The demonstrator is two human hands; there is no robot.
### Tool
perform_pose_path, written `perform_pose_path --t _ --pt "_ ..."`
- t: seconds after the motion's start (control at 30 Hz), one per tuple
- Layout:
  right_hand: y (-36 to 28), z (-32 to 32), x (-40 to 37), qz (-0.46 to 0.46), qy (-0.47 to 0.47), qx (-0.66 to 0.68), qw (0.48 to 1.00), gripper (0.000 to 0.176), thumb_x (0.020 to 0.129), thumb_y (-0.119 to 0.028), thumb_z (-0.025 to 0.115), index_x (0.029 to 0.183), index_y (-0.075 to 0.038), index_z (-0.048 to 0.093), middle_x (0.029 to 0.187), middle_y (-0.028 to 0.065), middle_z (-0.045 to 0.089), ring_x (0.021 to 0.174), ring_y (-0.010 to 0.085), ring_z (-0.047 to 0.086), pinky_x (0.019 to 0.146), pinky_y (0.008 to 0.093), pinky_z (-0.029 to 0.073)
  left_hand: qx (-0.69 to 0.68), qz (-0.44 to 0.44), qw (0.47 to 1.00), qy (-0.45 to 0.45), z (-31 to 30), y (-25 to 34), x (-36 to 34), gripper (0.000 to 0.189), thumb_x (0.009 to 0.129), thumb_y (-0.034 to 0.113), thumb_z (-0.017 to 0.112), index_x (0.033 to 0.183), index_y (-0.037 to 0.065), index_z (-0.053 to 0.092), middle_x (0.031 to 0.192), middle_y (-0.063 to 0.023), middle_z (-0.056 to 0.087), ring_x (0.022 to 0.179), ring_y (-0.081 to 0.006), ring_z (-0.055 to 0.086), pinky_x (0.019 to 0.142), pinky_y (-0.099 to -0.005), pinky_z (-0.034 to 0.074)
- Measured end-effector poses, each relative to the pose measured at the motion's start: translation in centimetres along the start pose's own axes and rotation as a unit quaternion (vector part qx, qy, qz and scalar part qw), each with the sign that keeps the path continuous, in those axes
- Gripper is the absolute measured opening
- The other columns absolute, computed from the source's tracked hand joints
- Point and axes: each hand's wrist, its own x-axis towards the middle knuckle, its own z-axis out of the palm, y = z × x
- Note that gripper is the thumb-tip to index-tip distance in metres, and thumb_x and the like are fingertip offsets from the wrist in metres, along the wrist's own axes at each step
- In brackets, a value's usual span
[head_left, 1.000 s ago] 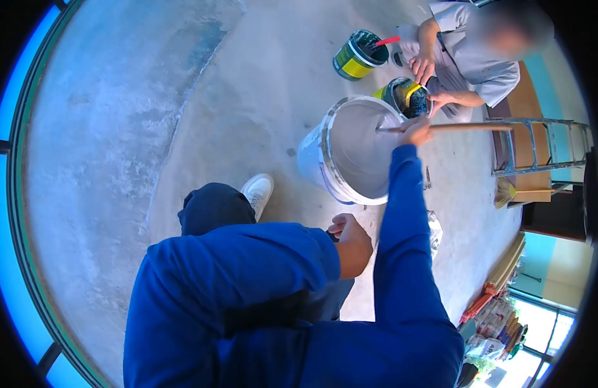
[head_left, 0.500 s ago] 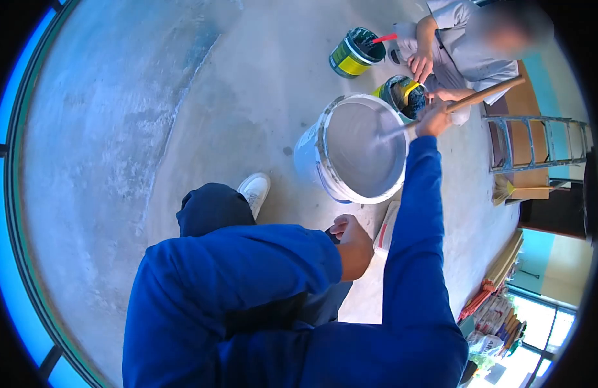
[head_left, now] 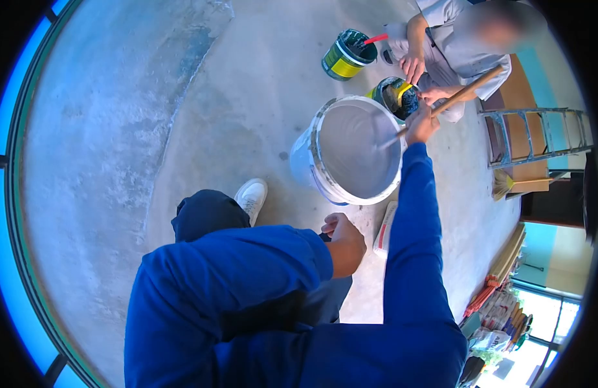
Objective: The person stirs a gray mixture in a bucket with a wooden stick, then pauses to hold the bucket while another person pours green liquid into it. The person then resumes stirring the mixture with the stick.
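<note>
My right hand [head_left: 422, 125] is closed around a long wooden stick [head_left: 468, 91]. The stick's lower end, smeared by motion, reaches into grey, creamy mix [head_left: 353, 152] inside a large white bucket [head_left: 303, 155]. That bucket stands on the floor in front of me, its rim crusted with grey. My left hand [head_left: 345, 240] is near my knee, below the bucket and apart from it. Its fingers are curled in, and I see nothing held there.
Past the bucket a co-worker [head_left: 435, 48] crouches, hands at a small bucket [head_left: 378, 95] with a yellow-handled tool. Another green-and-yellow bucket [head_left: 343, 67] holds a red-handled tool. A white bag or box [head_left: 384, 233] lies by my right arm. A ladder [head_left: 535, 136] and broom [head_left: 503, 185] are at right.
My right hand and the stick's upper end have shifted slightly left and down, with the stick's lower end still in the mix. My left hand stays near my knee.
</note>
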Motion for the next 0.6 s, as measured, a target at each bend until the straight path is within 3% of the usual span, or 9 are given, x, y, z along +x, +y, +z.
perform_pose_path --t 0.07,0.13,0.2,0.3,0.4,0.5,0.6 --pt "1.8 1.8 0.2 -0.049 0.074 0.037 0.995 0.029 0.082 -0.018 0.060 0.060 -0.008 0.043 0.048 0.0026 0.042 0.035 0.0128 0.038 0.034 0.0289 0.030 0.005 0.003 1.000 -0.008 -0.1 0.1 -0.2 0.030 0.077 0.016 0.062 0.104 0.003 0.067 0.093 -0.0185 0.064 0.077 -0.0359 0.061 0.072 -0.0517 0.040" --pt "3.8 1.4 -3.4 -0.020 0.070 0.074 0.995 0.032 0.085 -0.016 0.054 0.058 -0.012 0.038 0.046 -0.0003 0.035 0.035 0.0114 0.033 0.035 0.0301 0.027 0.002 0.008 1.000 -0.007 -0.4 0.4 -0.3 0.030 0.076 0.016 0.063 0.103 0.003 0.067 0.093 -0.0188 0.064 0.078 -0.0362 0.061 0.072 -0.0517 0.040" --pt "4.4 -1.7 -5.6 0.084 0.005 0.124 0.989 0.040 0.087 -0.019 0.050 0.054 -0.015 0.028 0.045 -0.0017 0.025 0.035 0.0114 0.023 0.036 0.0305 0.024 0.001 0.010 1.000 0.002 -0.7 0.1 -0.3 0.031 0.075 0.017 0.063 0.103 0.003 0.067 0.093 -0.0191 0.064 0.078 -0.0364 0.061 0.071 -0.0517 0.040" --pt "2.2 -5.6 -6.5 0.180 -0.087 0.029 0.979 0.036 0.088 -0.018 0.047 0.055 -0.014 0.032 0.044 -0.0011 0.026 0.035 0.0116 0.026 0.037 0.0311 0.026 0.011 0.001 1.000 0.017 -0.1 0.4 0.5 0.031 0.074 0.017 0.064 0.103 0.004 0.067 0.093 -0.0177 0.064 0.078 -0.0357 0.061 0.071 -0.0514 0.041" --pt "-0.8 -4.2 -3.3 0.076 -0.037 -0.031 0.996 0.029 0.085 -0.018 0.052 0.059 -0.009 0.042 0.046 -0.0004 0.035 0.035 0.0110 0.034 0.034 0.0293 0.028 0.011 -0.004 1.000 0.014 -0.3 -0.1 0.8 0.031 0.075 0.018 0.064 0.103 0.005 0.067 0.092 -0.0164 0.065 0.078 -0.0354 0.061 0.071 -0.0513 0.041" --pt "-3.5 -0.9 0.1 0.028 -0.084 0.038 0.995 0.023 0.085 -0.017 0.057 0.066 -0.006 0.048 0.050 0.0015 0.042 0.037 0.0108 0.039 0.034 0.0282 0.027 0.004 0.003 1.000 0.011 -0.2 0.4 0.6 0.029 0.075 0.017 0.064 0.101 0.005 0.068 0.092 -0.0157 0.066 0.079 -0.0354 0.062 0.072 -0.0511 0.041" --pt "0.1 1.6 -0.5 -0.066 0.028 0.054 0.996 0.025 0.085 -0.018 0.059 0.068 -0.008 0.044 0.051 0.0020 0.042 0.039 0.0100 0.039 0.035 0.0276 0.027 0.008 0.017 1.000 -0.003 -0.1 0.8 0.6 0.028 0.075 0.017 0.064 0.100 0.005 0.069 0.091 -0.0160 0.066 0.079 -0.0355 0.062 0.072 -0.0509 0.041"
